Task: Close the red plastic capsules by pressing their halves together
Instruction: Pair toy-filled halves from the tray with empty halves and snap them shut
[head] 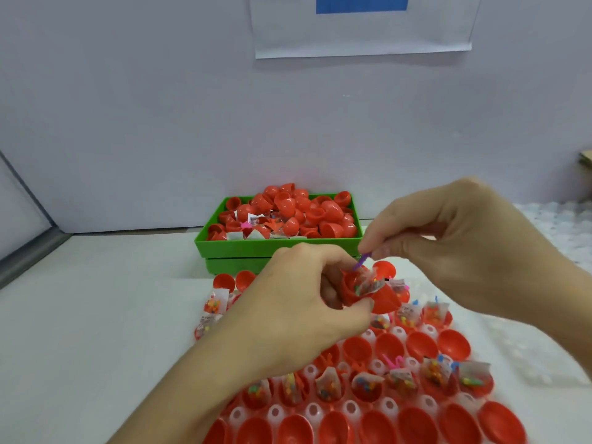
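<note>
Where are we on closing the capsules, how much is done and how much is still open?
No pressed-shut capsule can be picked out; the green bin holds mostly loose red halves. In hand: the left hand grips an open capsule with a candy packet inside, and the right hand pinches a purple stick into it. Left: the filled capsules in the tray all stand open.

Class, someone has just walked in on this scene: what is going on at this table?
A person is filling red capsules. The left hand grips an open capsule half holding a small candy packet; the right hand pinches a purple stick above it. More filled and empty halves sit in a clear tray. A green bin behind holds loose halves.
</note>
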The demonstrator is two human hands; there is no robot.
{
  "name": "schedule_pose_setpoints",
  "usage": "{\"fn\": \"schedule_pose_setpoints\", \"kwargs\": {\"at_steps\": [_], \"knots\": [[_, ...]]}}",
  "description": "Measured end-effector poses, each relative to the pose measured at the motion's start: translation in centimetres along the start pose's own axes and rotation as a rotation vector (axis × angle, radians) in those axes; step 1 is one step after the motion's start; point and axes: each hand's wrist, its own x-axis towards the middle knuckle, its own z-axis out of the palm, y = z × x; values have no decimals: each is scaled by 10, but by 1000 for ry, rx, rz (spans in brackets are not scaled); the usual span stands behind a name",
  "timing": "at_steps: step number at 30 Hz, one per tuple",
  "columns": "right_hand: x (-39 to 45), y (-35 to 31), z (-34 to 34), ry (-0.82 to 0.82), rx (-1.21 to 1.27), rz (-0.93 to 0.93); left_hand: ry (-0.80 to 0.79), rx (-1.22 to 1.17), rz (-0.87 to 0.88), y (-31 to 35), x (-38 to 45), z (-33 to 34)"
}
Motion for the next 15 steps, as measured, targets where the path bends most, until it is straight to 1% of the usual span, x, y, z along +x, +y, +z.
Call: {"fn": "schedule_pose_setpoints", "kwargs": {"at_steps": [2, 5, 7, 11, 15], "knots": [[0, 1, -1, -51, -58, -21, -9, -14, 7, 1, 0, 1], [1, 2, 3, -117, -41, -54, -12, -17, 14, 2, 0, 1], [1, 2, 5, -116, 12, -60, -8, -20, 13, 2, 0, 1], [2, 3, 3, -46, 94, -78, -7, -35, 13, 1, 1, 0], [0, -1, 3, -81, 54, -63, -13, -70, 19, 1, 0, 0]]}}
